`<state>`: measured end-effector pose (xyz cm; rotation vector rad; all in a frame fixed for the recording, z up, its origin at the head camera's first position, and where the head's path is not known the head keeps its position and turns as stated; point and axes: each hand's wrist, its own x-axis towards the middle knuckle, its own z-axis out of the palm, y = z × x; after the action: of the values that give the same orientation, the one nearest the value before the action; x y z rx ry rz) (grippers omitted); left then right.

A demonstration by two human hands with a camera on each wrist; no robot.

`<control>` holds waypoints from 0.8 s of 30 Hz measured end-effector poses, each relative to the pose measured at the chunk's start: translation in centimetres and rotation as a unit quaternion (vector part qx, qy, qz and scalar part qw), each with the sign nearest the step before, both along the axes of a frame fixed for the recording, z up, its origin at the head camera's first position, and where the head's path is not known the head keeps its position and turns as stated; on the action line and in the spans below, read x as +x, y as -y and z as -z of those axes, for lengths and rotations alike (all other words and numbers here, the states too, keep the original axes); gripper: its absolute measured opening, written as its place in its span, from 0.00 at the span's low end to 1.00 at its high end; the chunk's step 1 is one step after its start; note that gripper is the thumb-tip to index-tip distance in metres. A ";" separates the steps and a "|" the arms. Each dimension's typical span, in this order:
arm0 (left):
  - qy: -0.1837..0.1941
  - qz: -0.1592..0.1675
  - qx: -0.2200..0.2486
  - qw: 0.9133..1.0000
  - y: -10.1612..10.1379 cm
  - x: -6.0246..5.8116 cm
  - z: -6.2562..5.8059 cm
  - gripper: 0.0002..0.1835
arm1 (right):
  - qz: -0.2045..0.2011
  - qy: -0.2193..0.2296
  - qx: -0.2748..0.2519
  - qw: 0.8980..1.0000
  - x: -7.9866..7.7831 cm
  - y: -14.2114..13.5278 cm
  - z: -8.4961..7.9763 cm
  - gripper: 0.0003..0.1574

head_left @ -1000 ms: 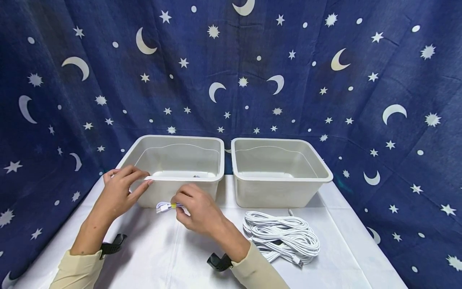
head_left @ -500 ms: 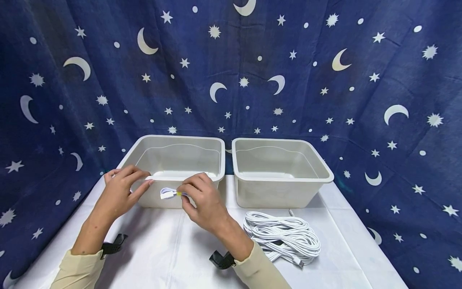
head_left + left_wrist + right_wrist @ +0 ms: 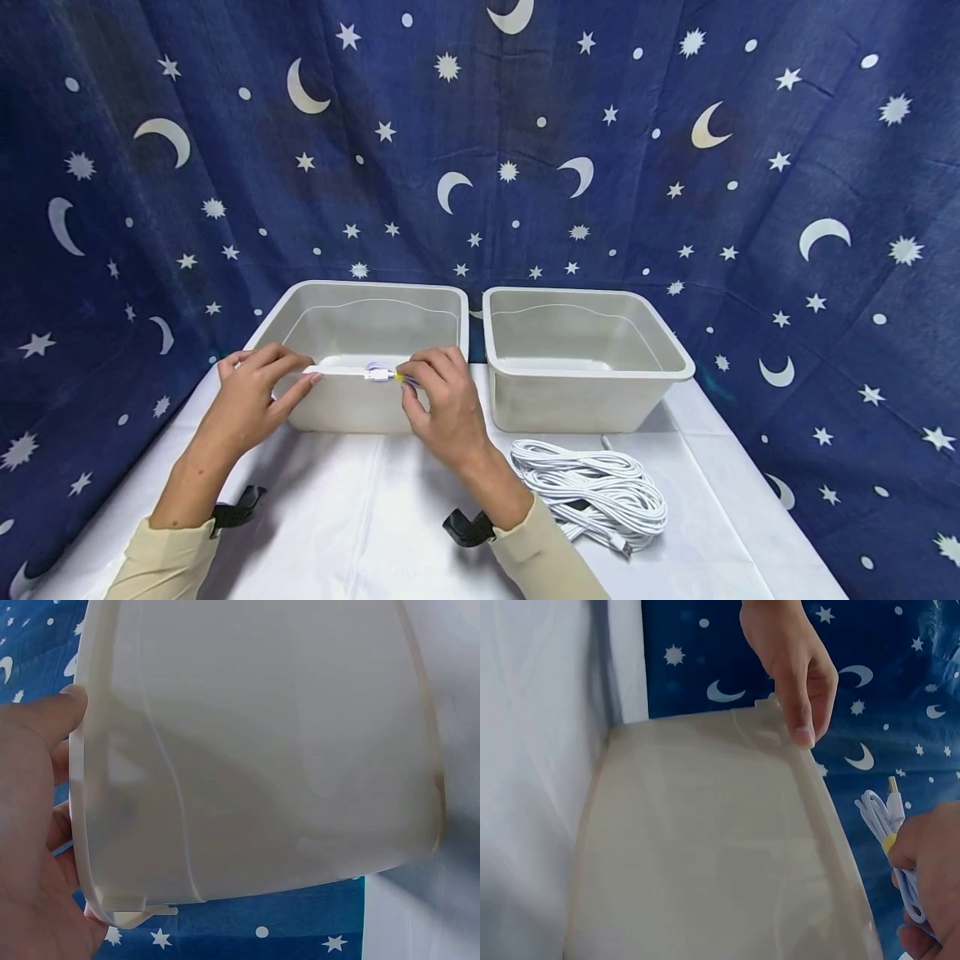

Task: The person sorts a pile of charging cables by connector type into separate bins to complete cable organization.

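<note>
My right hand pinches a small bundled white USB cable with a yellow band round its middle. In the head view the bundled cable overlaps the front rim of the left grey-white bin, its plug end pointing left. My left hand grips that same bin's rim near the front left corner, thumb outside and fingers behind the edge. The left wrist view shows the left hand along the rim, beside the bin's outer wall. Part of the cable bundle is hidden behind my right fingers.
A second grey-white bin stands to the right of the first, a narrow gap between them. In front of it lies a large heap of coiled white cables on the white tablecloth. A dark blue star-and-moon curtain hangs behind.
My right hand has lifted the bundled cable from low in front of the left bin up to its front rim, drifting slightly right. The left hand has stayed on the rim.
</note>
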<state>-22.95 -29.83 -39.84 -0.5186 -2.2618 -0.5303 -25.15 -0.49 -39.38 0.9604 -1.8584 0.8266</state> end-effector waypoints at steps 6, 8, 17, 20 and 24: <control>0.003 -0.001 0.000 1.000 -0.1 0.1 -0.1 0.09 | 0.023 0.011 -0.027 0.999 -0.6 -0.5 0.1 0.12; 0.004 -0.002 -0.001 1.000 0.0 0.0 -0.1 0.09 | 0.028 0.012 -0.039 0.999 -0.8 -0.7 0.1 0.12; 0.004 -0.003 -0.001 1.000 0.0 0.0 -0.1 0.09 | 0.043 0.018 -0.058 0.997 -1.5 -1.0 0.5 0.11; 0.004 -0.003 -0.001 1.000 0.0 -0.1 -0.1 0.09 | 0.046 0.024 -0.065 0.997 -1.6 -1.1 0.6 0.12; 0.004 -0.003 -0.001 1.000 0.0 -0.1 0.0 0.09 | 0.046 0.032 -0.069 0.996 -1.7 -1.3 0.6 0.15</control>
<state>-23.07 -29.87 -39.86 -0.5115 -2.2713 -0.5269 -26.84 0.78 -39.96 0.7655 -1.8597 0.9267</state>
